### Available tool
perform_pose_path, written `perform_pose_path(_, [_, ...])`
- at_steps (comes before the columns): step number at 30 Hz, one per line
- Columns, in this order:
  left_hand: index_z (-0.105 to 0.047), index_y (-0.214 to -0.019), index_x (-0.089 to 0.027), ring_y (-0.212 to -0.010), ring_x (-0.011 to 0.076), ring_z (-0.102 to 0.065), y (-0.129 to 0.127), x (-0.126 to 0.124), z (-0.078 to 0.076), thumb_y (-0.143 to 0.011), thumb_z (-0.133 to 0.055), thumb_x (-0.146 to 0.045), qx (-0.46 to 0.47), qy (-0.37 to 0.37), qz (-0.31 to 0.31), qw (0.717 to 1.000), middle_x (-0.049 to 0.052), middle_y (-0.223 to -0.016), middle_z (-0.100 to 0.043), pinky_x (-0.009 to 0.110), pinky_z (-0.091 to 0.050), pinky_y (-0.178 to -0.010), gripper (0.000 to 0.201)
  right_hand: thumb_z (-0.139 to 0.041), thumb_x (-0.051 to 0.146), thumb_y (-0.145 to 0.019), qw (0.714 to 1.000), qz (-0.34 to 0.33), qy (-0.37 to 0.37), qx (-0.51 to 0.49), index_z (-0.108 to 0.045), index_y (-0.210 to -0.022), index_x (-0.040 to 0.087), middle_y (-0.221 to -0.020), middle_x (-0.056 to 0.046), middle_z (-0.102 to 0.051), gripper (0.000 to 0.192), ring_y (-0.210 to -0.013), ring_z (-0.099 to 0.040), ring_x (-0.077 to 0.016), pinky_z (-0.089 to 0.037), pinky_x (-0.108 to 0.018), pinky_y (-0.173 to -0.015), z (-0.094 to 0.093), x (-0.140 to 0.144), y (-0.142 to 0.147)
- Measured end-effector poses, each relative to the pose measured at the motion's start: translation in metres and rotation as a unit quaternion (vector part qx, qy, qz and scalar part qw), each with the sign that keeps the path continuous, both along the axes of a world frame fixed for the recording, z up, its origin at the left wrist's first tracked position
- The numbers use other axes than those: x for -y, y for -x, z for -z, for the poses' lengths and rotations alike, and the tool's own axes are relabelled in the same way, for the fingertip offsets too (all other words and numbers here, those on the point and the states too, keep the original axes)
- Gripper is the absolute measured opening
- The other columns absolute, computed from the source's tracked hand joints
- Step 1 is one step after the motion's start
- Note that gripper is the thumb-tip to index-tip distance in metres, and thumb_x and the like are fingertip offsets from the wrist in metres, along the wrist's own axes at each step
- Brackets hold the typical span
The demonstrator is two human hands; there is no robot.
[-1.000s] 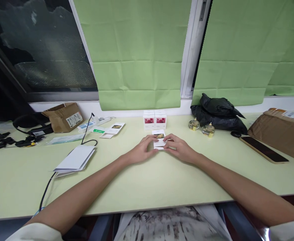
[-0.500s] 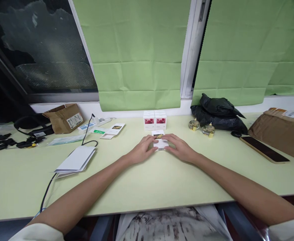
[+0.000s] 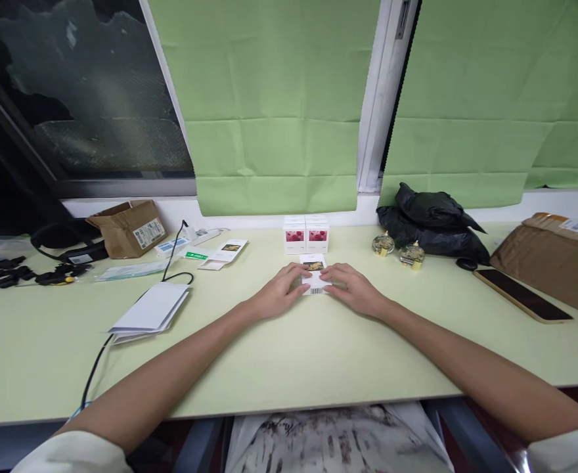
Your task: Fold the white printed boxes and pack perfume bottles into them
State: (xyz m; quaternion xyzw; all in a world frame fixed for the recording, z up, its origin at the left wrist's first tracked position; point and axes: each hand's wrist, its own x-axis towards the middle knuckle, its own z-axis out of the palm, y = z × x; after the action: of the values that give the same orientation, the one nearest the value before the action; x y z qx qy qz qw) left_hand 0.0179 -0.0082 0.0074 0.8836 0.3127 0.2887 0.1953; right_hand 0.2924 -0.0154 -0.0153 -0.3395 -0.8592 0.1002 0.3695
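Observation:
A small white carton (image 3: pixel 314 279) with a yellow picture and a barcode stands on the table in front of me. At its left side, my left hand (image 3: pixel 282 290) grips it with bent fingers and thumb. My right hand (image 3: pixel 353 289) mirrors this on the right side, fingertips against the carton's edge. Right behind it, white boxes (image 3: pixel 306 247) with pink-red pictures stand side by side, touching each other. Farther left lies a flattened white carton (image 3: pixel 227 252) with a similar yellow picture.
Folded white cartons (image 3: pixel 152 309) lie at left over a black cable (image 3: pixel 92 374). An open cardboard box (image 3: pixel 129 230) stands behind them. To the right are two gold-trimmed round bottles (image 3: pixel 382 244), black plastic bags (image 3: pixel 431 223), a phone (image 3: pixel 523 295) and a brown parcel (image 3: pixel 555 259).
My fingers have drawn slightly apart along the carton's sides, and more of its yellow picture shows. The carton stays between both hands, and the view has shifted slightly.

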Motion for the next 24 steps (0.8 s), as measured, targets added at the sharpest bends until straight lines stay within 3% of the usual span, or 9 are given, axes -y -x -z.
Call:
perform_pose_path(2, [-0.053,-0.141,-0.03,-0.142,0.0242,-0.051,0.001,-0.003,0.003,-0.108,-0.046,-0.051,0.041,0.016,-0.029,0.999,0.008,-0.15,-0.052,0.042,-0.042,-0.122,0.039,-0.064,0.04,-0.101,0.999,0.025,0.033,-0.028,-0.061,-0.136,0.03,-0.139,-0.009,-0.063,0.037,-0.132,-0.06,-0.0278,-0.05,-0.049,-0.113,-0.001,0.002,0.0])
perform_pose_path(5, [-0.047,-0.146,-0.028,-0.142,0.0272,-0.05,0.004,-0.008,0.009,-0.105,-0.048,-0.059,0.064,0.045,-0.121,0.99,0.01,-0.153,-0.052,0.045,-0.044,-0.119,0.051,-0.062,0.049,-0.101,0.989,0.101,0.091,-0.063,-0.051,-0.147,0.026,-0.145,-0.011,-0.059,0.052,-0.135,-0.056,-0.0294,-0.049,-0.05,-0.113,0.0,0.0,-0.001])
perform_pose_path(8, [-0.05,-0.147,-0.025,-0.149,0.0333,-0.043,0.007,-0.013,0.014,-0.102,-0.049,-0.066,0.02,0.074,-0.171,0.982,0.012,-0.155,-0.053,0.051,-0.04,-0.12,0.062,-0.054,0.055,-0.104,0.98,0.149,0.121,-0.042,-0.061,-0.138,0.023,-0.139,-0.012,-0.066,0.047,-0.134,-0.056,-0.0326,-0.047,-0.052,-0.113,-0.001,-0.004,-0.003])
perform_pose_path(13, [-0.062,-0.138,-0.021,-0.162,0.0368,-0.019,0.008,-0.021,0.022,-0.103,-0.04,-0.07,-0.055,0.066,-0.157,0.984,0.012,-0.16,-0.051,0.058,-0.022,-0.13,0.064,-0.046,0.052,-0.108,0.986,0.107,0.124,0.014,-0.074,-0.122,0.025,-0.132,-0.01,-0.073,0.041,-0.131,-0.059,-0.0337,-0.042,-0.052,-0.117,-0.003,-0.005,-0.001])
perform_pose_path(17, [-0.058,-0.144,-0.024,-0.163,0.0379,-0.017,0.009,-0.022,0.024,-0.102,-0.046,-0.068,-0.038,0.063,-0.14,0.987,0.01,-0.161,-0.05,0.06,-0.026,-0.129,0.062,-0.051,0.051,-0.106,0.986,0.101,0.131,0.005,-0.073,-0.126,0.025,-0.134,-0.01,-0.073,0.039,-0.135,-0.057,-0.0358,-0.046,-0.053,-0.114,-0.002,-0.003,0.001])
perform_pose_path(24, [-0.05,-0.135,-0.027,-0.143,0.0294,-0.052,0.007,-0.013,0.015,-0.102,-0.057,-0.057,0.074,0.063,-0.095,0.991,0.011,-0.146,-0.059,0.049,-0.045,-0.116,0.045,-0.061,0.042,-0.102,0.989,0.075,0.126,-0.036,-0.056,-0.147,0.029,-0.147,-0.009,-0.064,0.048,-0.138,-0.058,-0.0333,-0.047,-0.057,-0.117,-0.005,0.004,0.001])
